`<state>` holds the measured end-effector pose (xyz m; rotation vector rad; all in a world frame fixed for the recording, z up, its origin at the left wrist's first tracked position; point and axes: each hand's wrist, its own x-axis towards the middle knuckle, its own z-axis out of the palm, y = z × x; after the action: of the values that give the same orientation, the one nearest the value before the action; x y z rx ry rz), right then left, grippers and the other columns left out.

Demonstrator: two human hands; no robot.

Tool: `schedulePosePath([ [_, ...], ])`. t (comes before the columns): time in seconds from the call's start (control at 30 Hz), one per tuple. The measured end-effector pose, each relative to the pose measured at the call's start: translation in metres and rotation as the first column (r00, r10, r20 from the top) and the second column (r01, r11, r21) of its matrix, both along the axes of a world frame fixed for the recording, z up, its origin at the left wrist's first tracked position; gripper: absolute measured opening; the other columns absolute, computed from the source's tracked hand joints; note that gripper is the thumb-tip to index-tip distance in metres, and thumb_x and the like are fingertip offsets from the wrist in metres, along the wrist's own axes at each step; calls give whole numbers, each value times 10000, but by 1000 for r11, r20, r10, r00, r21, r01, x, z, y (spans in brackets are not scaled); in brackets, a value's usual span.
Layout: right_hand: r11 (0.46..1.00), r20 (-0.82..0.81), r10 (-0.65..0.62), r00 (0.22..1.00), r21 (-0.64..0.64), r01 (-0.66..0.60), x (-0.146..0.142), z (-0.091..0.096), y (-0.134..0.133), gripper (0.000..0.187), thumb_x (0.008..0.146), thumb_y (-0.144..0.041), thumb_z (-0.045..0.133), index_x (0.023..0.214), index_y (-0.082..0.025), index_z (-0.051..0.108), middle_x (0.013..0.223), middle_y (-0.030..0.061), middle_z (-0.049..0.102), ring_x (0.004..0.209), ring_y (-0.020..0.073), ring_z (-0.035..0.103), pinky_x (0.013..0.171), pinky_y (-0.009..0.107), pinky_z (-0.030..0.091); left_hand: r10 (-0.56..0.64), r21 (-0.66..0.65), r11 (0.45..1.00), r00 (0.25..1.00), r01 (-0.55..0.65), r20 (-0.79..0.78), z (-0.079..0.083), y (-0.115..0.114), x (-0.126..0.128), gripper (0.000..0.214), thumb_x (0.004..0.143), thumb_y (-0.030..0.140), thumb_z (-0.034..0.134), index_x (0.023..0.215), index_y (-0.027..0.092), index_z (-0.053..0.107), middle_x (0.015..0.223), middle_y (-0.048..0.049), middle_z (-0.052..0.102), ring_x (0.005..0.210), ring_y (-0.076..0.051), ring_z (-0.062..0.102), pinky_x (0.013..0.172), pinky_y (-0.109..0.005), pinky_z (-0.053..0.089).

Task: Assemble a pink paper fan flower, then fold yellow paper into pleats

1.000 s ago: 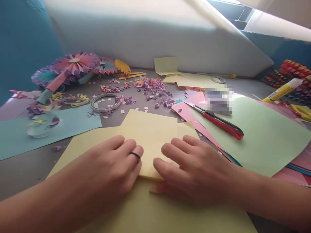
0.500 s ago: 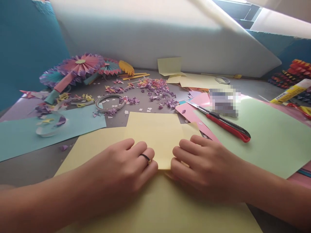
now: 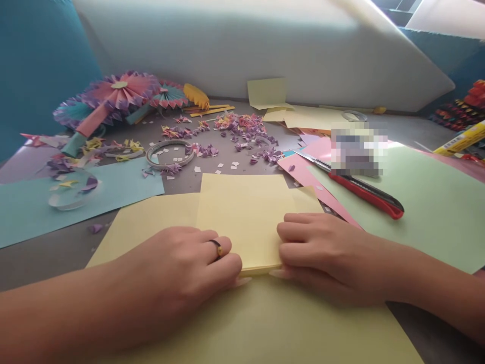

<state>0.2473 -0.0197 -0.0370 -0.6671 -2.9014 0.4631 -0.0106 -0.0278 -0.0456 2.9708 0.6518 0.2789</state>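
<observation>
A yellow sheet of paper (image 3: 244,212) with a narrow fold along its near edge lies in front of me, over larger yellow sheets (image 3: 151,215). My left hand (image 3: 197,263) pinches the left end of the fold, fingers curled on top and the thumb tip poking out below. At the right end my right hand (image 3: 318,255) grips the same fold, its thumb also under the near edge. A dark ring with a gold bead sits on a left finger. To the right, a red and black utility knife (image 3: 359,192) with its blade out rests on green paper (image 3: 428,202).
Scraps of cut paper (image 3: 240,124) and a tape roll (image 3: 170,154) lie beyond the sheet. Pleated paper rosettes (image 3: 123,88) stand at the back left, beside blue paper (image 3: 125,189). A yellow glue stick (image 3: 462,139) is at the far right.
Both thumbs now show below the fold, and its near edge looks thicker and slightly raised. The hands are a little further apart. The view has shifted slightly.
</observation>
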Motion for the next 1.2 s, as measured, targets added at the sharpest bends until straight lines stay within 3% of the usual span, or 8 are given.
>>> schedulePosePath([
  [0.23,976,-1,-126,992,-180,123,-1,3,-1,288,1006,-226,383,721,-199,358,700,-24,441,662,118,397,593,261,276,77,-90,993,996,-79,-34,0,4,-3,269,924,62,347,721,206,447,642,14,516,517,-139,469,496,-281,289],
  [0.53,944,53,-244,968,-218,249,-2,1,0,334,1013,-310,373,702,-191,402,736,-7,446,657,121,419,588,269,300,157,-80,984,986,-162,-61,-8,1,-6,274,953,115,314,728,222,427,601,24,485,469,-150,452,479,-308,246],
  [0.73,935,68,-255,965,-238,263,-4,0,1,371,1026,-357,350,700,-193,414,736,-11,449,649,116,427,593,262,320,165,-41,985,981,-170,-100,-10,3,-5,240,920,98,333,751,227,445,599,22,497,468,-163,464,479,-313,238],
  [1.2,941,113,-233,966,-226,254,-4,-1,0,372,1028,-361,343,700,-194,399,756,-12,439,649,117,415,596,271,310,152,-84,981,966,-172,-207,-5,2,-3,222,905,121,343,764,251,454,646,7,535,510,-204,527,491,-309,252],
])
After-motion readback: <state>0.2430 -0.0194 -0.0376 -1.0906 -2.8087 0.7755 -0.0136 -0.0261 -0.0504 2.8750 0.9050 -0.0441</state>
